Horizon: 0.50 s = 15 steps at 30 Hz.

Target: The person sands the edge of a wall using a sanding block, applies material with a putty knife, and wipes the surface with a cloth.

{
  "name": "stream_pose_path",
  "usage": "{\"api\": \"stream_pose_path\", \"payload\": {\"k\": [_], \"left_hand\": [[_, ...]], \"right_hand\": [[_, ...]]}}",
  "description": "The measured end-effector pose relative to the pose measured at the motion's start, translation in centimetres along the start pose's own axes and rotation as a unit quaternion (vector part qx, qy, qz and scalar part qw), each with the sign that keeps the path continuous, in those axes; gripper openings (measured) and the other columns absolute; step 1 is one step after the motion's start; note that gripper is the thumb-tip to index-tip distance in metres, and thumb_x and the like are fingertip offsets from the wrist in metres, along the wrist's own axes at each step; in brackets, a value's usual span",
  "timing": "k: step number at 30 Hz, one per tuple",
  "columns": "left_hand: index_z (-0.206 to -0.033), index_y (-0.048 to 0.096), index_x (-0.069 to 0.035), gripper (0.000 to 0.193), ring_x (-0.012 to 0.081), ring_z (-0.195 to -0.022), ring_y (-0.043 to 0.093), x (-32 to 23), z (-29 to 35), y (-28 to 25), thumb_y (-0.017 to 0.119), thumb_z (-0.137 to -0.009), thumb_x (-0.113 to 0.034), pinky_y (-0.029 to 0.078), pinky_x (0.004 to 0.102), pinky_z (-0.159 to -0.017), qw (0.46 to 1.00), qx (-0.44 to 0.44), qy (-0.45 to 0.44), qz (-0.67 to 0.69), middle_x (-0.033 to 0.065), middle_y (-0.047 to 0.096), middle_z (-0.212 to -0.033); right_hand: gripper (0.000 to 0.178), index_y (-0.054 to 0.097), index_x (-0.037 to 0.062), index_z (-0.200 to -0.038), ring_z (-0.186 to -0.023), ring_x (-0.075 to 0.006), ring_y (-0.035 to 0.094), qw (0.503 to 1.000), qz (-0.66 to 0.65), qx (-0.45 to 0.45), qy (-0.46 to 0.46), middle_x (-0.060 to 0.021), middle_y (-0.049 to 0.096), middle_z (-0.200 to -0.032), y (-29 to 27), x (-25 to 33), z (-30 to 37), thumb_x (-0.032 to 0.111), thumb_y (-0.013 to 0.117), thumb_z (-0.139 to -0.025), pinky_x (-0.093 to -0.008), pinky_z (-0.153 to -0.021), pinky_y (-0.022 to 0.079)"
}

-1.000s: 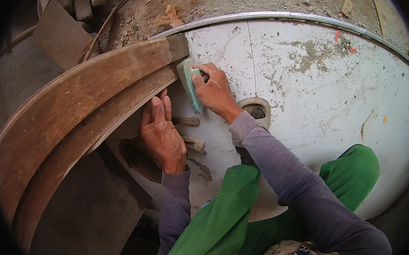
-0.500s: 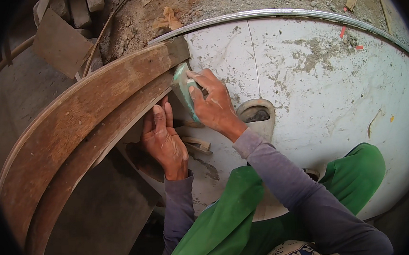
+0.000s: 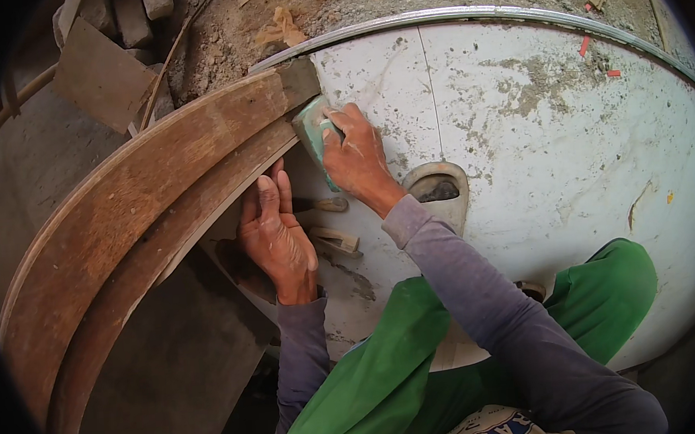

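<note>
Close downward fisheye view from the head

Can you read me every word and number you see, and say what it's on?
Shirt: big dark blue letters, partly cut off at the lower edge; I won't copy them out.
Smaller print above them: too small to read.
Green tool, brown wooden piece and white board: no writing that I can make out.

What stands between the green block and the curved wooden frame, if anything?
Nothing visible: the right hand holds the green block at the right end of the wooden frame; the left hand is lower left, not between.
</note>
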<state>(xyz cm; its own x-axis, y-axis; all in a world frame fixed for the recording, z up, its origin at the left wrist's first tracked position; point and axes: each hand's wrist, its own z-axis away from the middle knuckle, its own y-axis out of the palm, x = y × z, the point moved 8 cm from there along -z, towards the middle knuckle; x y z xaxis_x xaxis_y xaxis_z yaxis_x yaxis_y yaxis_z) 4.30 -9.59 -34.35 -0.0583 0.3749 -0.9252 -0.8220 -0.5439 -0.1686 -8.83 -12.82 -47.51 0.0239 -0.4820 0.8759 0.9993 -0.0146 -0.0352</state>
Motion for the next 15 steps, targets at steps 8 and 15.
{"api": "stream_pose_path", "payload": {"k": [8, 15], "left_hand": [[-0.139, 0.066, 0.007, 0.032, 0.0251, -0.131, 0.069, -0.3, -0.2, -0.5, 0.066, -0.11, -0.007, 0.058, 0.0337, -0.113, 1.0, -0.011, -0.002, 0.005, 0.0172, 0.071, -0.138], [-0.139, 0.065, 0.008, 0.032, 0.0263, -0.13, 0.069, -0.1, -0.5, -0.5, 0.065, -0.11, -0.006, 0.059, 0.0332, -0.113, 1.0, 0.004, 0.004, 0.013, 0.0175, 0.069, -0.141]], "right_hand": [[0.034, 0.071, -0.0039, -0.127, -0.1, -0.0425, 0.067, 0.995, -0.073, -0.035, -0.055, -0.0193, 0.064, -0.108, -1.1, 1.8, 3.7, 0.002, 0.063, -0.095, -0.0487, -0.086, 0.053], [0.034, 0.071, -0.0042, -0.127, -0.102, -0.0428, 0.067, 0.998, -0.014, -0.038, -0.046, -0.0202, 0.065, -0.108, -0.5, 1.3, 1.5, 0.006, 0.061, -0.096, -0.0495, -0.087, 0.053]]}}
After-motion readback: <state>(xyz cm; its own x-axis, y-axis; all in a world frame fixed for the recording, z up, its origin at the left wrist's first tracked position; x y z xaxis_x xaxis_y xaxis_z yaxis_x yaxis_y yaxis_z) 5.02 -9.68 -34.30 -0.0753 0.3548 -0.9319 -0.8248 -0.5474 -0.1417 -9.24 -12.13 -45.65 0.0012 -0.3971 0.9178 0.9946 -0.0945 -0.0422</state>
